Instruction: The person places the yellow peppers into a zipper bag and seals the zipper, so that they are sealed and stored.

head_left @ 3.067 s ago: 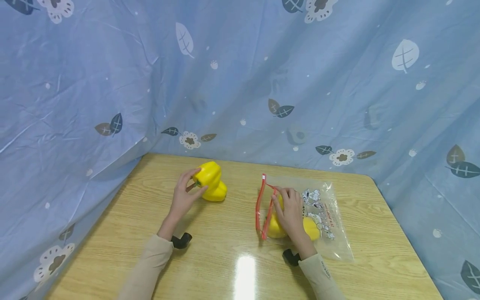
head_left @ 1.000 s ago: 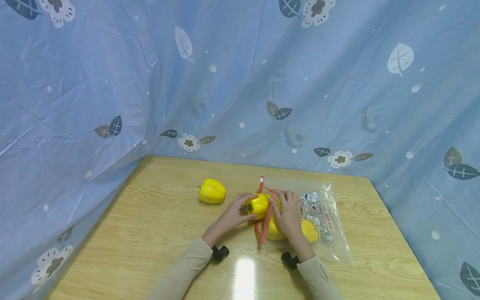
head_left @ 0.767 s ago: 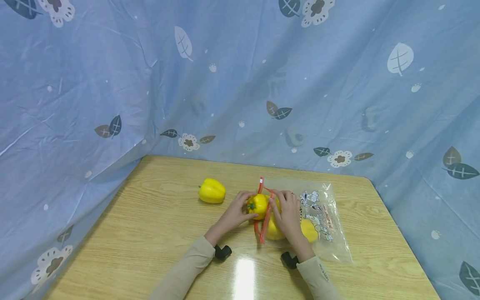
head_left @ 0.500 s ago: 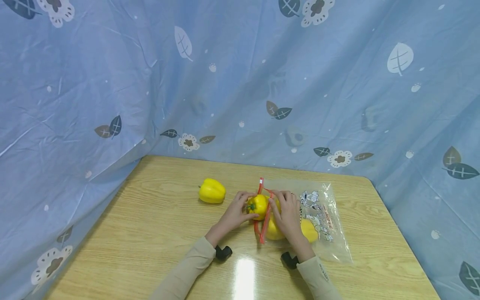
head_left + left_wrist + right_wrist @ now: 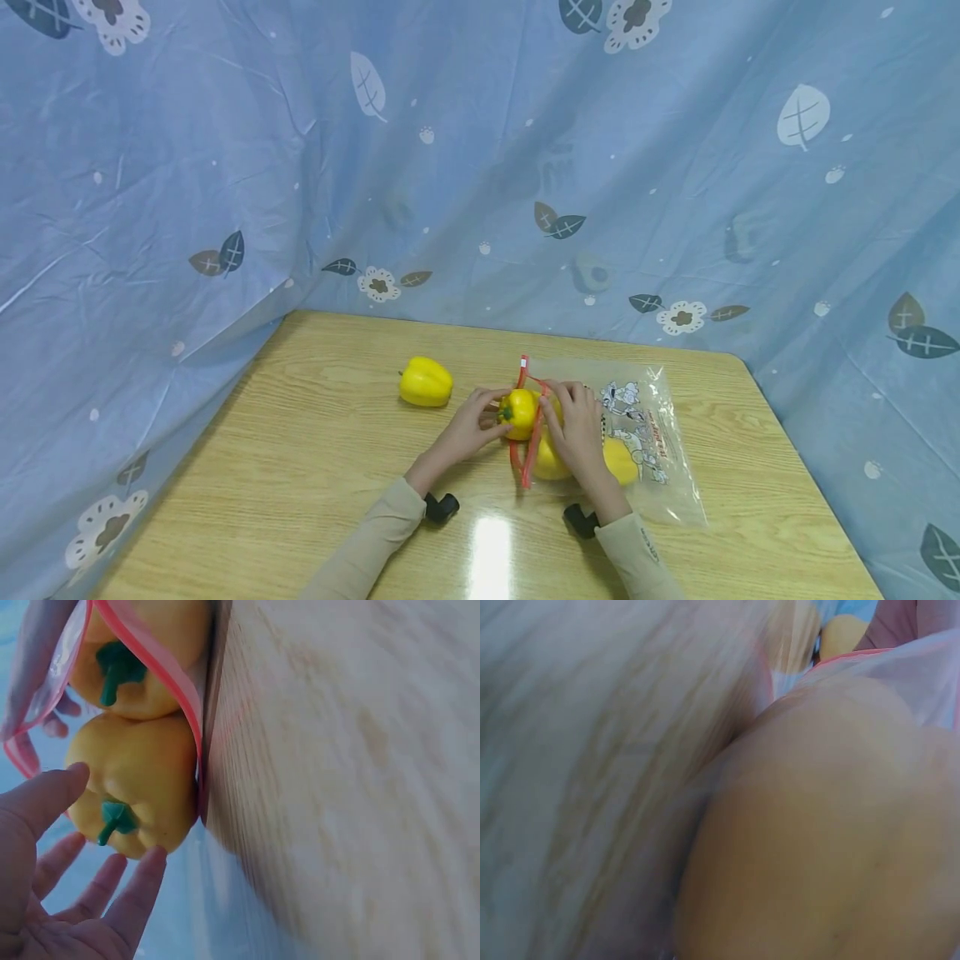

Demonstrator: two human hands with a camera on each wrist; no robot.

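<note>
Yellow pepper [image 5: 523,412], stem [image 5: 116,819] outward, in mouth of clear red-edged bag [image 5: 637,423].

Pepper [image 5: 522,417] at left hand [image 5: 468,423] is showing yellow, stem [image 5: 116,817] green. Bag [image 5: 675,493] under right hand [image 5: 577,425] is showing clear, red-rimmed, cartoon-printed. Cloth [image 5: 465,167] beyond both hands is showing blue, leaf-and-flower pattern.

The table [image 5: 285,450] has a pale wood grain and fills the lower part of the head view, its far right corner rounded. Glare [image 5: 490,558] shines at bottom centre. Left of centre, a yellow pepper [image 5: 425,382] lies on its side; right of centre lies a clear bag [image 5: 637,421], red rim [image 5: 533,446] facing left, more yellow peppers [image 5: 618,461] inside.
</note>
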